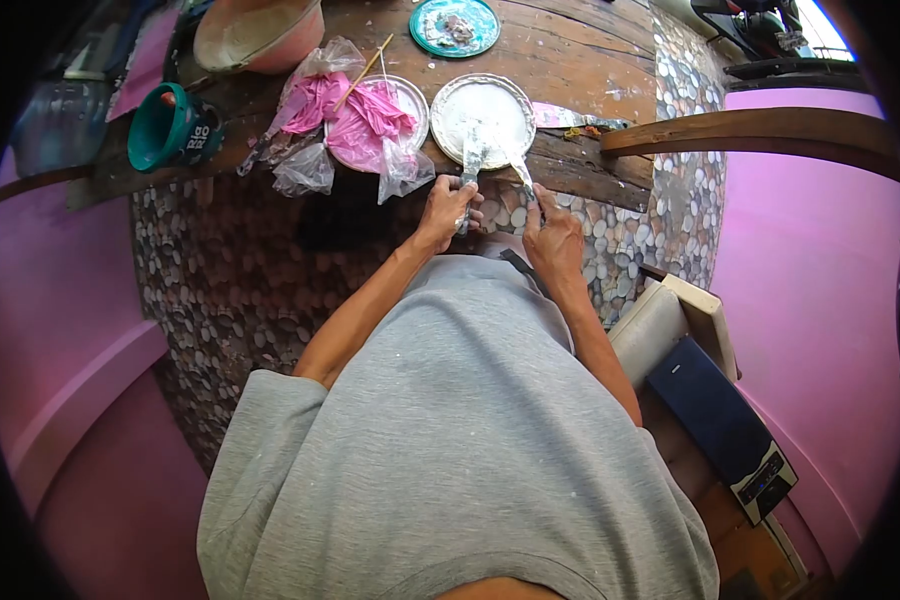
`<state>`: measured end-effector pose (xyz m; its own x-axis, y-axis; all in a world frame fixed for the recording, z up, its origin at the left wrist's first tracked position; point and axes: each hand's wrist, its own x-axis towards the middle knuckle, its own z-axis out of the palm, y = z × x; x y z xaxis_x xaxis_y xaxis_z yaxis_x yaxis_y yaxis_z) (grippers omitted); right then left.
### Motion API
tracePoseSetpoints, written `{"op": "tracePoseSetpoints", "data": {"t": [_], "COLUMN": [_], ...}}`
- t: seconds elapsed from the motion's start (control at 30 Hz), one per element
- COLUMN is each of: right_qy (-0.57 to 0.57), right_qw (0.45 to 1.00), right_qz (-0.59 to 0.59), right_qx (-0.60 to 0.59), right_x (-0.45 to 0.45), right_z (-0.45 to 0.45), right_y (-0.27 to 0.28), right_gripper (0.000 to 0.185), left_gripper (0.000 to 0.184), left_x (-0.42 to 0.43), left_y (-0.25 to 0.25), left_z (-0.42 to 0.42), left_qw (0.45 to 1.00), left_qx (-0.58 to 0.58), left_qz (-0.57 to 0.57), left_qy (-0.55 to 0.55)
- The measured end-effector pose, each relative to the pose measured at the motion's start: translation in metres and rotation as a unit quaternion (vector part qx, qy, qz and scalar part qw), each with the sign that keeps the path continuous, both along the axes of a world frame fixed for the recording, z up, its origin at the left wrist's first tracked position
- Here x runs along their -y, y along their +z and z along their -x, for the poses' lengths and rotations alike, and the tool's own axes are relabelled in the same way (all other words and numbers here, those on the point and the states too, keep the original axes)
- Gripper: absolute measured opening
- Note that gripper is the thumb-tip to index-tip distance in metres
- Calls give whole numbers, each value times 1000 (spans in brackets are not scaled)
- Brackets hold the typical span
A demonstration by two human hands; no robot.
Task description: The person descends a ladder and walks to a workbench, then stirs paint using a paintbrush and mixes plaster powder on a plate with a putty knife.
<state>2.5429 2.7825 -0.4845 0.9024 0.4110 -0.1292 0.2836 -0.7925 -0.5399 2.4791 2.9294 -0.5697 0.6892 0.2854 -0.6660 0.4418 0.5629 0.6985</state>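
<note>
Left hand [451, 212]: grip closing around the handle of the left scraper [473, 152]. The blade is pointing away from the body and lying over the white paste [490, 110] in the round dish [437, 142].

Right hand [555, 238]: grip closing on the right scraper [523, 176], fingers wrapping the handle. Its white-coated end is reaching the dish's near right rim. Can't tell whether the two blades are touching.

The dish is sitting near the front edge of the wooden surface [570, 60], ahead of both hands; paste is covering most of its inside.

Just left of it, a second round dish [413, 100] is lying partly under a pink plastic bag [342, 108], with clear plastic [305, 172] spreading around it. A thin stick [364, 72] is resting across the bag. Further left, a teal bucket [160, 130] is tilting its opening toward the left; a pinkish basin [260, 35] is sitting behind it.

Beyond the paste dish, a teal lid [427, 38] is holding whitish lumps [455, 31]. Right of the dish, a third scraper [560, 115] is lying flat, its blade showing pinkish-white.
</note>
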Motion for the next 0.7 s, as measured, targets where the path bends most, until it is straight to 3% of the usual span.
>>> {"op": "tracePoseSetpoints", "data": {"t": [0.23, 0.33, 0.47, 0.7], "right_qy": [69, 88, 94, 138], "right_qw": [992, 989, 983, 981], "right_qz": [104, 121, 159, 134], "right_qx": [10, 14, 0, -28], "right_x": [-13, -14, -19, -41], "right_z": [10, 15, 18, -4], "right_y": [-6, -9, -2, -5], "right_gripper": [30, 28, 29, 21], "left_gripper": [22, 23, 20, 16], "left_x": [6, 11, 15, 17], "left_y": [-27, -30, -33, -30], "left_z": [-6, -5, -7, -12], "left_qw": [998, 996, 999, 998], "left_qx": [-43, -29, -49, -38], "left_qz": [-9, 84, 19, 39], "left_qy": [-38, 33, 7, 21]}}
